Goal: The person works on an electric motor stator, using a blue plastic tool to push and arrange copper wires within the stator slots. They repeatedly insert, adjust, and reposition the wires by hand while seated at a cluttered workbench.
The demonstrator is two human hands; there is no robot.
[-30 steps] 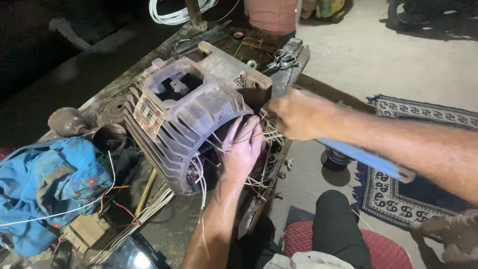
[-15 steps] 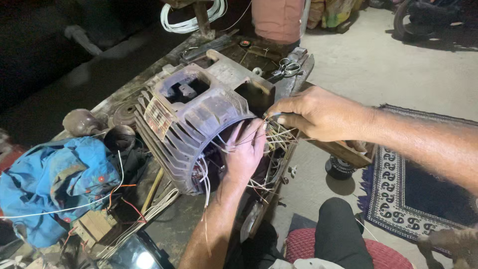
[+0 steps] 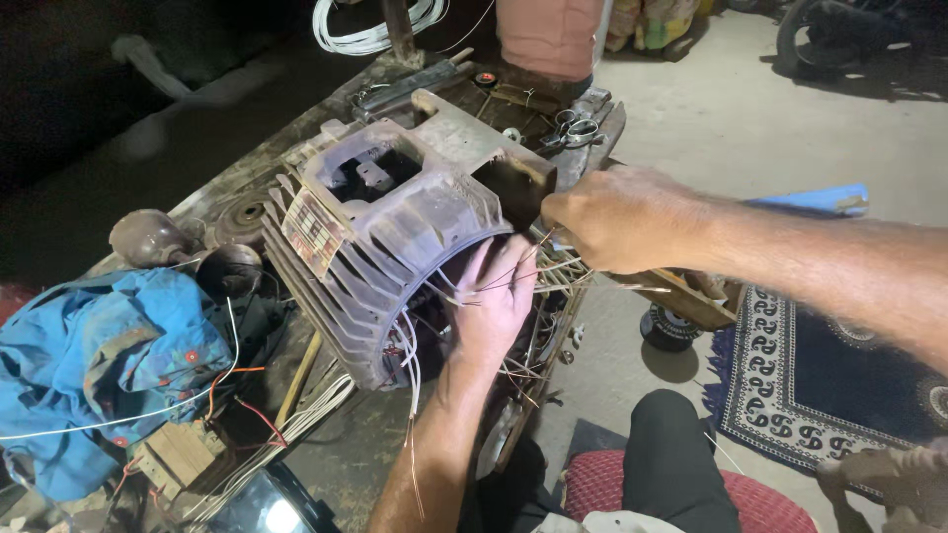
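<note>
Grey cast metal, finned along its flank, forms the motor housing [image 3: 395,257] that lies on its side on the cluttered desk [image 3: 247,188], its open end facing right and near. The left hand [image 3: 491,311] rests open-palmed against that open end, fingers spread flat over the winding wires [image 3: 553,271] that fan out of the bore; its grip is released, pressing, not grasping. The right hand [image 3: 617,217] comes in from the right, its grip clenched on a bundle of those thin wires just beside the housing rim. Judging from the layout, the winding work is partly done: many strands sit inside the bore, while a loose tangle hangs out over the desk edge and white leads [image 3: 410,345] trail from the near rim, so seating and tidying appear to remain. Left of the housing lies a crumpled blue cloth [image 3: 99,355]; scissors [image 3: 571,126] lie at the far end of the desk, and a patterned rug [image 3: 820,375] covers the floor to the right. Compared with the frame half a second earlier, the right hand has drawn slightly away from the bore with the strands pulled taut, and the left hand holds the same place.
</note>
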